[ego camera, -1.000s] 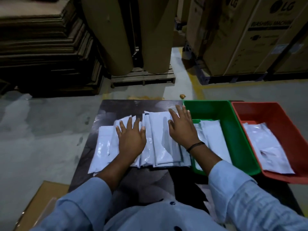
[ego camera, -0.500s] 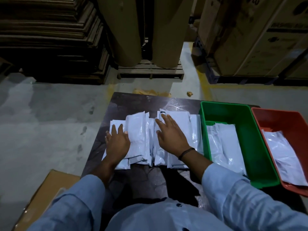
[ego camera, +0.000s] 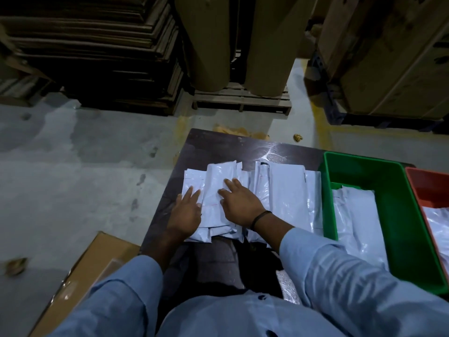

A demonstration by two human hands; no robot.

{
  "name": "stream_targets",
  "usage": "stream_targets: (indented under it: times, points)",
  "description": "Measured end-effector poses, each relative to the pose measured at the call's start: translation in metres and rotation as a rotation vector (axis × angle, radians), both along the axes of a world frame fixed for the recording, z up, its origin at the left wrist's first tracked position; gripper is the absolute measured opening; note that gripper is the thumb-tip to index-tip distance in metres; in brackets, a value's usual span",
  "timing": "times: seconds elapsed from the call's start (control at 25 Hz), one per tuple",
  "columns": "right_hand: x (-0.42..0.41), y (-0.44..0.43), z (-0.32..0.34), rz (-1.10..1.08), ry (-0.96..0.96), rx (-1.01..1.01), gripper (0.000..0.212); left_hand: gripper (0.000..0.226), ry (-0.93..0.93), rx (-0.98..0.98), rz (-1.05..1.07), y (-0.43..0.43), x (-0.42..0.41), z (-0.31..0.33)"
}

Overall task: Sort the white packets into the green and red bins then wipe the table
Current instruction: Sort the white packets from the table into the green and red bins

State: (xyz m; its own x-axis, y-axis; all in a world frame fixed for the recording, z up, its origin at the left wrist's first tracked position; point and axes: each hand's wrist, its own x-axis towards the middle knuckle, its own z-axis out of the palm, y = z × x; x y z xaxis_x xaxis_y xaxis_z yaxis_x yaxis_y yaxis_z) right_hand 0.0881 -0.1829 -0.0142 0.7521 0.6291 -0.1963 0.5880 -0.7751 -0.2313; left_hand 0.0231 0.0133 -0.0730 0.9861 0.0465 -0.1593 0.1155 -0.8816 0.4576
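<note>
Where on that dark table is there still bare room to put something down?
Bare strip of table along the far edge, beyond the white packets. Another patch at the near edge between the sleeves. The middle is crowded with packets under both hands; the green bin fills the right side.

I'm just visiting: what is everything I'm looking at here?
white packets: many, overlapping, on the table
table: one, dark, centre
green bin: one, right of the packets, packets inside
red bin: one, far right, cut off, a packet inside
cardboard rolls: two, brown, upright on a pallet
large cartons: brown, upper right
flat cardboard: stacked, upper left
left hand: flat on the packets
right hand: flat on the packets, dark wristband
</note>
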Motion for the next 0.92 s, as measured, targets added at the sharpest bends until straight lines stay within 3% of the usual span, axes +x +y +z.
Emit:
stream_targets:
  times: [0.16,0.36,0.52,0.76,0.92]
  points:
    - [-0.002,0.007,0.001,-0.064,-0.068,-0.007,0.047,0.077,0.006,-0.026,0.030,0.001,-0.004,-0.003]
    - [0.012,0.038,0.008,-0.176,0.037,-0.123,0.069,0.087,0.053,0.017,-0.026,-0.006,-0.011,-0.001]
    - [0.016,0.053,0.005,-0.254,0.014,-0.191,0.086,0.095,0.077,0.058,-0.036,-0.010,-0.013,0.004]
    - [0.013,0.047,-0.002,-0.284,0.036,-0.147,0.078,0.083,0.099,0.100,-0.065,-0.005,-0.015,-0.009]
    - [0.012,0.042,-0.006,-0.277,0.024,-0.233,0.076,0.080,0.069,0.086,-0.043,-0.008,-0.015,-0.002]
